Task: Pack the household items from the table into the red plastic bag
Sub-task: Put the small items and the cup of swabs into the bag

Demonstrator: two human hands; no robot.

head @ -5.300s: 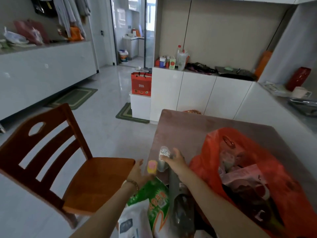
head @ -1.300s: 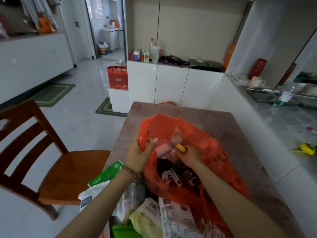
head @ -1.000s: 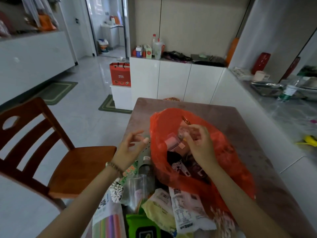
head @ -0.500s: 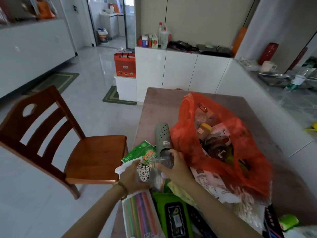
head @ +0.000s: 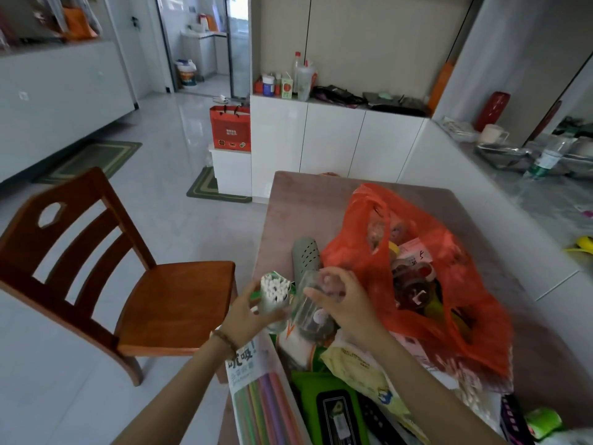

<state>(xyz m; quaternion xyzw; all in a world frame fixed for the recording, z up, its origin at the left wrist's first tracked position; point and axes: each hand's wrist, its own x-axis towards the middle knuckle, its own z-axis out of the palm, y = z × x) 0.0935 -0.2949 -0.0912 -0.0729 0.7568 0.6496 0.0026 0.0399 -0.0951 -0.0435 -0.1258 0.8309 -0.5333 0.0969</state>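
The red plastic bag point(head: 455, 319) lies open on the brown table point(head: 308, 203), with several items inside it. My left hand point(head: 247, 313) grips a clear tub of white cotton swabs point(head: 272, 295) just left of the bag. My right hand point(head: 340, 303) holds a clear plastic jar point(head: 313, 313) beside the tub, its fingers over the jar's top. A grey perforated shoe point(head: 306, 255) lies behind the hands. A pack of coloured straws point(head: 260, 403), a green pouch point(head: 333, 409) and a yellow packet point(head: 362, 367) lie near me on the table.
A wooden chair point(head: 134, 284) stands left of the table. White cabinets point(head: 333, 146) with bottles on top stand beyond the table's far edge. A red gift bag point(head: 229, 128) sits on a low white box. A grey counter point(head: 552, 194) runs along the right.
My right hand came out of the red bag and took hold of the clear jar; my left hand picked up the cotton swab tub. Both are now lifted slightly off the pile.
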